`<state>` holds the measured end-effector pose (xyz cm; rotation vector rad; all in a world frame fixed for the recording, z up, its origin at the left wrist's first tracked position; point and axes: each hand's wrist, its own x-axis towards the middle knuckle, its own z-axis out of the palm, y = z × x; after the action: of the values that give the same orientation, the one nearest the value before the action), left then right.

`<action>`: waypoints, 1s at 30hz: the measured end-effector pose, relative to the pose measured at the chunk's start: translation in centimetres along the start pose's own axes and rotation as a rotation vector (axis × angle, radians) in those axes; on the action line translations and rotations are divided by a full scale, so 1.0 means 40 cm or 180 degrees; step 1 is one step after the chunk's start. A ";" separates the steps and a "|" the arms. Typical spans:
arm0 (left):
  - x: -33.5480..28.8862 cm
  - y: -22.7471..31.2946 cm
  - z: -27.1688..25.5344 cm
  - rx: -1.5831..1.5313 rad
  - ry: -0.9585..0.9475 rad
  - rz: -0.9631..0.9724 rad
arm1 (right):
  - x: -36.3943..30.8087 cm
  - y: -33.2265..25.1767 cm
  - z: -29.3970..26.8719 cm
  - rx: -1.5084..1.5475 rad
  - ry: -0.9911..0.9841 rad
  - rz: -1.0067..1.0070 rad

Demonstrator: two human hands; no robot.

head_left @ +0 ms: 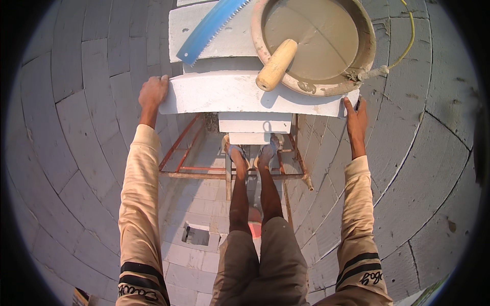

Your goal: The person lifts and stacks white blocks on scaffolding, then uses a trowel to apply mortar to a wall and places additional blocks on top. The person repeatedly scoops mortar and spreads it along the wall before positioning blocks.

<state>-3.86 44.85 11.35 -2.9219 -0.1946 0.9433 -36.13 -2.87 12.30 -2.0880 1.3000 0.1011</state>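
A long white lightweight concrete block [214,94] lies crosswise in front of me, level with my outstretched arms. My left hand [153,95] is closed on its left end. At the opposite end my right hand [356,120] grips it, thumb against the near face; the far-side fingers are partly hidden. A round basin [259,38] of wet grey mortar [316,38] stands just beyond, its near rim overlapping the block in the picture. A tool's wooden handle [277,65] sticks out over that rim. A handsaw's blue blade [212,30] rests left of the basin on another block [186,23].
Grey block walls [97,112] rise on both sides. My sandalled feet [265,153] stand by stacked white blocks [255,125] and a rusty red metal frame [194,175]. Far below, the floor has a square opening [196,235]. A yellow cord [411,35] runs right of the basin.
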 end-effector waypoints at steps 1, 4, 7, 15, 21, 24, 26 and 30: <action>0.002 0.008 -0.008 0.0008 -0.0054 -0.0025 | -0.014 -0.007 0.010 -0.0343 0.0080 -0.0187; -0.043 0.024 -0.026 -0.0172 0.0465 0.0691 | -0.061 -0.023 -0.006 -0.1262 0.0302 -0.1961; -0.135 0.037 -0.027 -0.0206 0.0701 0.2257 | -0.054 -0.052 -0.033 -0.1813 -0.0388 -0.2632; -0.203 0.108 -0.005 0.1209 0.0240 0.2837 | 0.002 -0.087 0.011 -0.2536 -0.1031 -0.2911; -0.227 0.103 0.001 0.1358 0.0125 0.2812 | -0.024 -0.095 0.002 -0.2098 -0.0888 -0.2811; -0.274 0.066 -0.018 0.1057 0.0287 0.3064 | -0.091 -0.089 -0.034 -0.1742 -0.0614 -0.3018; -0.329 0.036 -0.055 0.0962 0.0291 0.3150 | -0.191 -0.063 -0.096 -0.1572 -0.0657 -0.2983; -0.528 -0.010 -0.265 0.1221 -0.0047 0.3258 | -0.373 -0.109 -0.316 -0.1394 -0.0771 -0.2657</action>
<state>-14.70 42.05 32.18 -2.5369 1.4105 0.9001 -43.46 2.63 30.13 -2.7177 0.2023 0.2750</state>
